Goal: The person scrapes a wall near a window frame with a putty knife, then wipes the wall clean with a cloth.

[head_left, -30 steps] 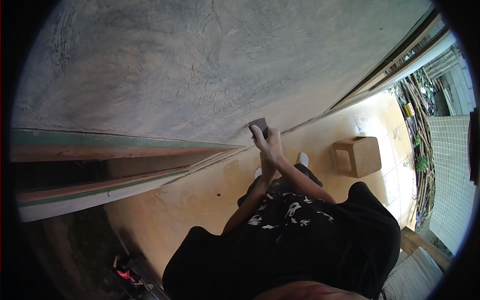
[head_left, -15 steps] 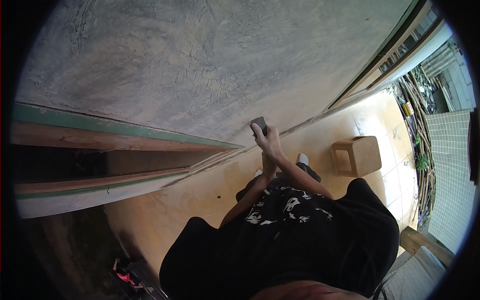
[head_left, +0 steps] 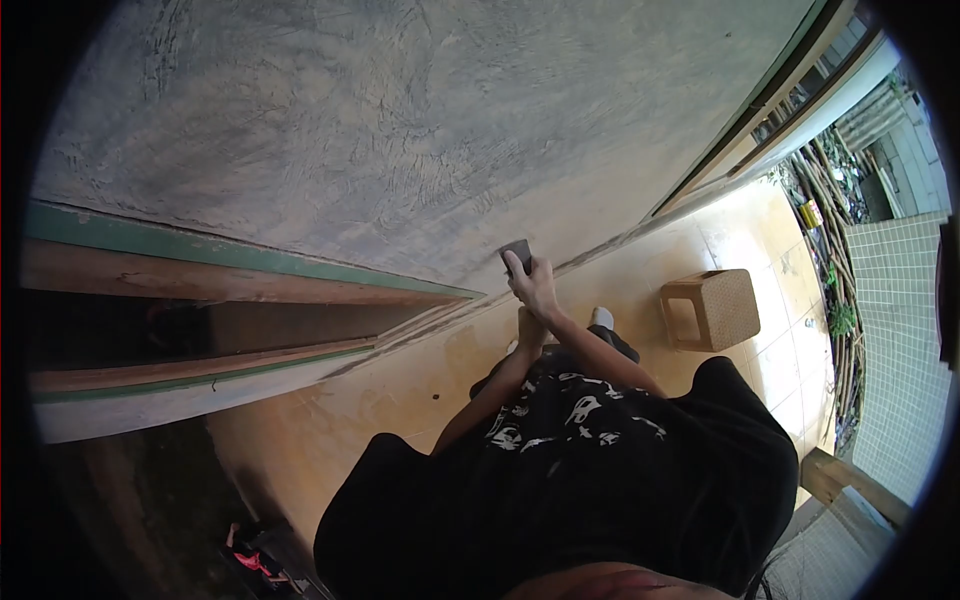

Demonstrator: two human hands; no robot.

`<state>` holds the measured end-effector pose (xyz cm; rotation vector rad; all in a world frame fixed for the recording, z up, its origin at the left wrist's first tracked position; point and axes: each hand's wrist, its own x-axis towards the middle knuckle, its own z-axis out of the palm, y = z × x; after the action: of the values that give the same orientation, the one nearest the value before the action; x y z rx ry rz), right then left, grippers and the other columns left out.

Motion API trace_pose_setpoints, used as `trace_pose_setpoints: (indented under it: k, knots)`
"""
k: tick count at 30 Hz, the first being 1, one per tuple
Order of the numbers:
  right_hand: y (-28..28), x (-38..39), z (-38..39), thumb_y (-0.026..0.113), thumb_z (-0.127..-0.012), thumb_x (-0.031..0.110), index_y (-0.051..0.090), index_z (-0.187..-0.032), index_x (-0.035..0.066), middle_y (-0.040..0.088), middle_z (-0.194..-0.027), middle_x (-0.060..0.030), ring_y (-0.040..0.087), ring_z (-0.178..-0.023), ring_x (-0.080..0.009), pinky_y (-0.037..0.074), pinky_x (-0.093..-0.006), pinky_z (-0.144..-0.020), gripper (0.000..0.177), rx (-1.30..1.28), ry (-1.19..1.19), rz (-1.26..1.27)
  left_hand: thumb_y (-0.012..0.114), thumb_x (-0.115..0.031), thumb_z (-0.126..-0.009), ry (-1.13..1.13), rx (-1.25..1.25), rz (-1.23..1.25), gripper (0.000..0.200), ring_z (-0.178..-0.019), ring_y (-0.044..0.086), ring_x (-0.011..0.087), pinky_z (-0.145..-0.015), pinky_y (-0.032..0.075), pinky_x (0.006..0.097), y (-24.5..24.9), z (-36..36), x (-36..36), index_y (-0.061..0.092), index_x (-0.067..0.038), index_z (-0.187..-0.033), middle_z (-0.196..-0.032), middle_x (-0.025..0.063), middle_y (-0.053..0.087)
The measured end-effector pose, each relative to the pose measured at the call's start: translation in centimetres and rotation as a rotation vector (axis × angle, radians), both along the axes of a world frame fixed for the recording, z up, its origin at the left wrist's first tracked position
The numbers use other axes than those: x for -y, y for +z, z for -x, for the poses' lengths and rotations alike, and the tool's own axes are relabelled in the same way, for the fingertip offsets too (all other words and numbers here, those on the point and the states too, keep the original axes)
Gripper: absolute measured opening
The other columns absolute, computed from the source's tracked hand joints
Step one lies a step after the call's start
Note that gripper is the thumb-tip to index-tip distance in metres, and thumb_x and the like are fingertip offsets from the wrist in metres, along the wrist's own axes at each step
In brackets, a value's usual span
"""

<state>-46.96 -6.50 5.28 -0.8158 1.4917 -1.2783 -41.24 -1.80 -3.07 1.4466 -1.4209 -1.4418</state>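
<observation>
Head view. A dark block (head_left: 517,252) is held in the right hand (head_left: 536,288). The grip is clenched around the lower part of the block, with one finger laid across its face. The block is small, flat and rectangular, dark grey to black, with squared corners; only its upper part is exposed above the fingers. The block is pressed flat against the plastered wall (head_left: 400,130), low down, just above the strip where the wall meets the tiled floor (head_left: 380,400). The wall surface is grey, with curved trowel marks and a yellowish tint near its base.

The left hand (head_left: 529,328) is positioned directly under the right wrist and is in contact with the right forearm. Whether its grip is clenched or released cannot be told from this view.

A white-socked foot (head_left: 601,317) is seen on the floor beside the forearm. A woven stool (head_left: 712,308) is placed on the floor, well apart from the block. A green-edged wooden frame (head_left: 220,265) is set along the wall on the other side of the hands.
</observation>
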Motion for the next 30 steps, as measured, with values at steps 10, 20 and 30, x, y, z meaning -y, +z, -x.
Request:
trace_pose_setpoints:
  k: [10,20,30]
  knots:
    - [4.6,0.0,-0.1,0.061,-0.091,0.036,0.061,-0.066,-0.002,0.057,-0.053,-0.0057,0.054,-0.047,-0.0126,0.041,-0.0298,-0.046,0.046,-0.038,0.071,0.059,0.066,-0.022,-0.085,0.167,-0.089,0.075,0.025,-0.081,0.059,0.0170,-0.065,0.045,0.0355,1.8,-0.2,-0.9,0.059,-0.001,-0.098,-0.086,0.0100,0.062]
    - [6.2,-0.6,-0.1,0.055,-0.096,0.026,0.053,-0.075,0.001,0.050,-0.056,-0.0009,0.045,-0.044,-0.0073,0.034,-0.0238,-0.040,0.034,0.163,0.156,0.093,0.063,-0.020,-0.084,0.077,-0.020,0.063,0.024,-0.069,0.063,0.0188,-0.057,0.045,0.0362,5.2,-1.3,-1.1,0.061,0.004,-0.084,-0.070,0.0123,0.063]
    - [5.9,-0.4,-0.6,0.058,-0.095,0.029,0.056,-0.070,-0.001,0.053,-0.052,-0.0029,0.048,-0.045,-0.0082,0.037,-0.0256,-0.042,0.039,0.152,0.092,0.093,0.061,-0.019,-0.083,0.072,-0.067,-0.054,0.030,-0.058,0.065,0.0175,-0.049,0.044,0.0364,5.6,-1.7,-1.2,0.060,0.007,-0.069,-0.055,0.0148,0.063]
